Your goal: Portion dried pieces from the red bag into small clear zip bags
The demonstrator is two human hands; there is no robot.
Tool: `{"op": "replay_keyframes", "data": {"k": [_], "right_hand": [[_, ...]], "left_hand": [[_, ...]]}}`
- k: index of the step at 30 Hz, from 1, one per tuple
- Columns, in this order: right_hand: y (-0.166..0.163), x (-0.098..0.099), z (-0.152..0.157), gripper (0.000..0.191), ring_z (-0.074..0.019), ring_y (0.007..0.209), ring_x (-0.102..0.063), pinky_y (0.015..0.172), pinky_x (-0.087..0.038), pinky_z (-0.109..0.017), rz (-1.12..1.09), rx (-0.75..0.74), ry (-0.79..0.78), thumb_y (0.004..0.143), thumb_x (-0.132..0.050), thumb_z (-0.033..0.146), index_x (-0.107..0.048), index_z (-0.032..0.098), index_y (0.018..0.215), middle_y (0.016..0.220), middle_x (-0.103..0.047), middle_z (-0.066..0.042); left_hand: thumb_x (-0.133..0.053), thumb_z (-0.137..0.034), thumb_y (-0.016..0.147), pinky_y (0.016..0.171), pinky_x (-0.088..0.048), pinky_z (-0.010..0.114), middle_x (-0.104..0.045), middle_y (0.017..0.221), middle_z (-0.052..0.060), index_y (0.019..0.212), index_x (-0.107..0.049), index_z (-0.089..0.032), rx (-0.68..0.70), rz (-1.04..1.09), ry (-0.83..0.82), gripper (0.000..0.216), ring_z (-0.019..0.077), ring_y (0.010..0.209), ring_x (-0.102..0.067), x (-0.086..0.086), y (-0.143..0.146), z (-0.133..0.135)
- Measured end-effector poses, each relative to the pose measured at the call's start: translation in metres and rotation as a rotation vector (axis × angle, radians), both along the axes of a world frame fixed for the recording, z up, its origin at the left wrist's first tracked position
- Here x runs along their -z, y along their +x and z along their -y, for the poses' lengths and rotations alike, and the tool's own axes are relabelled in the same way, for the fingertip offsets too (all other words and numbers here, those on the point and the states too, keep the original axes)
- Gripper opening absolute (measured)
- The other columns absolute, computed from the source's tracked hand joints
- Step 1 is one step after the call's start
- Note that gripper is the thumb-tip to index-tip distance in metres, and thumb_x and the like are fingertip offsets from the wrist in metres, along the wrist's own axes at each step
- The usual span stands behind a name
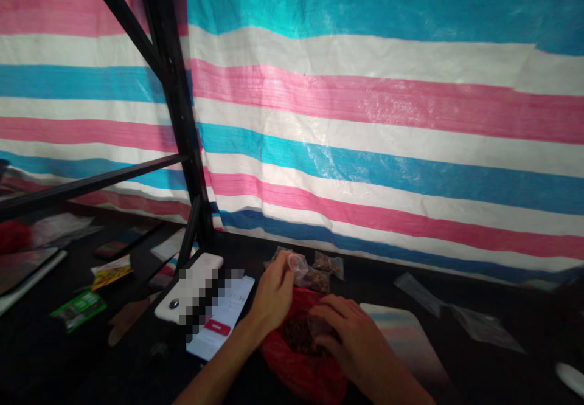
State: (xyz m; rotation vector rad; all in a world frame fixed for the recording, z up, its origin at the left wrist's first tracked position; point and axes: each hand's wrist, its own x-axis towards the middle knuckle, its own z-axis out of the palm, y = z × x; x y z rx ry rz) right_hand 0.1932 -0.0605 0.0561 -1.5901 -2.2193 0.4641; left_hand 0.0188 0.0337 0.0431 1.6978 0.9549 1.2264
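My left hand is closed at the edge of a small clear plastic bag, its fingertips on the film. Right below lies an open red plastic bag with dark brown, crumbly dried pieces inside. Over its mouth, my right hand reaches in with curled fingers and thumb among the pieces. What those fingers grip is hard to make out. Behind the hands, small filled clear bags with brownish contents lie on the black table.
Left of my arm are a phone with a lit screen and a white device. A pale flat sheet and clear empty bags lie to the right. A black metal frame stands before the striped tarp.
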Motion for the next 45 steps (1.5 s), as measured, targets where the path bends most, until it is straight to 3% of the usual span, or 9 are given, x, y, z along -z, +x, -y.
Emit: {"op": "replay_keyframes", "data": {"k": [7,11,14,18,25,30,35,40,45], "right_hand": [[0.019,-0.019,0.009,0.037,-0.0210,0.099,-0.067,0.088,-0.047,-0.031,0.113,0.016,-0.174,0.087,-0.053,0.009,-0.071,0.025,0.115,0.119,-0.068,-0.005],[0.020,-0.016,0.002,0.034,-0.0223,0.095,-0.070,0.081,-0.049,-0.031,0.199,0.143,-0.191,0.089,-0.052,0.012,-0.069,0.023,0.117,0.121,-0.066,-0.007],[0.024,-0.012,0.001,0.034,-0.0227,0.091,-0.073,0.078,-0.050,-0.031,0.242,0.206,-0.172,0.091,-0.053,0.017,-0.067,0.024,0.121,0.123,-0.065,-0.007],[0.026,-0.008,0.001,0.039,-0.0231,0.092,-0.073,0.079,-0.051,-0.031,0.217,0.149,-0.157,0.088,-0.055,0.014,-0.069,0.028,0.121,0.125,-0.067,-0.004],[0.028,-0.004,0.004,0.056,-0.0187,0.105,-0.069,0.090,-0.049,-0.027,-0.059,0.001,-0.168,0.076,-0.049,0.001,-0.071,0.032,0.117,0.127,-0.068,-0.001],[0.024,0.001,0.004,0.050,-0.0217,0.106,-0.067,0.091,-0.048,-0.030,-0.032,0.077,-0.145,0.077,-0.051,0.003,-0.071,0.026,0.117,0.123,-0.070,-0.005],[0.010,0.010,0.004,0.050,-0.0219,0.105,-0.062,0.093,-0.045,-0.032,-0.044,0.076,-0.090,0.074,-0.051,0.002,-0.070,0.025,0.114,0.114,-0.071,-0.005],[0.002,0.013,0.006,0.050,-0.0261,0.113,-0.055,0.100,-0.041,-0.037,0.013,0.080,-0.030,0.072,-0.051,0.001,-0.069,0.021,0.114,0.121,-0.067,-0.008],[0.001,0.016,0.005,0.049,-0.0239,0.112,-0.059,0.098,-0.044,-0.035,-0.078,0.136,-0.079,0.075,-0.052,0.004,-0.070,0.023,0.116,0.119,-0.069,-0.007]], "left_hand": [[-0.041,-0.010,0.082,0.078,-0.040,0.030,-0.059,0.086,0.000,0.094,-0.056,-0.020,0.252,-0.237,0.106,0.022,0.0181,0.082,-0.055,-0.015,-0.011,0.007],[-0.050,-0.011,0.073,0.075,-0.045,0.028,-0.058,0.095,0.000,0.116,-0.051,-0.022,0.563,-0.291,-0.002,0.045,0.0182,0.083,-0.057,-0.020,-0.015,0.017],[-0.069,-0.016,0.063,0.091,-0.048,0.035,-0.055,0.116,0.004,0.132,-0.042,-0.025,0.701,-0.425,-0.002,0.074,0.0245,0.103,-0.057,-0.017,-0.015,0.023],[-0.083,-0.019,0.053,0.108,-0.038,0.048,-0.049,0.131,0.008,0.137,-0.039,-0.028,0.670,-0.643,0.098,0.096,0.0338,0.122,-0.048,-0.007,-0.016,0.021],[-0.065,-0.003,0.065,0.109,-0.032,0.046,-0.055,0.138,0.005,0.138,-0.041,-0.032,0.535,-0.623,0.157,0.083,0.0304,0.127,-0.049,-0.007,-0.015,0.016],[-0.066,-0.013,0.082,0.106,-0.031,0.041,-0.065,0.127,0.002,0.122,-0.055,-0.029,0.490,-0.599,0.237,0.044,0.0254,0.119,-0.055,-0.010,-0.008,0.016],[-0.067,-0.015,0.082,0.098,-0.033,0.037,-0.066,0.105,-0.001,0.096,-0.057,-0.023,0.504,-0.623,0.193,0.019,0.0214,0.105,-0.057,-0.010,-0.006,0.015],[-0.069,-0.010,0.069,0.096,-0.034,0.036,-0.060,0.104,-0.001,0.100,-0.054,-0.024,0.472,-0.615,0.152,0.037,0.0222,0.103,-0.051,-0.010,-0.005,0.018],[-0.069,-0.010,0.069,0.096,-0.036,0.035,-0.057,0.110,0.000,0.108,-0.054,-0.025,0.489,-0.564,0.099,0.044,0.0222,0.105,-0.048,-0.008,-0.004,0.017]]}}
